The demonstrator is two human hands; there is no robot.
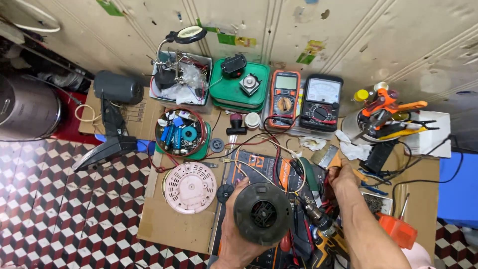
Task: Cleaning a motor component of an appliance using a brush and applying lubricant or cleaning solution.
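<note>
My left hand (238, 234) grips a round dark grey motor housing (262, 213), its open centre facing up, held above a black and orange mat (259, 167). My right hand (342, 177) reaches toward the tangle of red and black wires (279, 149) and tools at the mat's right side; its fingers are curled over something small that I cannot make out. A cordless drill (323, 226) lies just under my right forearm.
On the cardboard sheet (174, 224) lie a pink round fan grille (190, 187), a tin of small parts (180, 132), a green box (238, 92), an orange multimeter (285, 99) and a black analogue meter (322, 102). A black fan stand (112, 119) sits left; a cup of pliers (381, 117) right.
</note>
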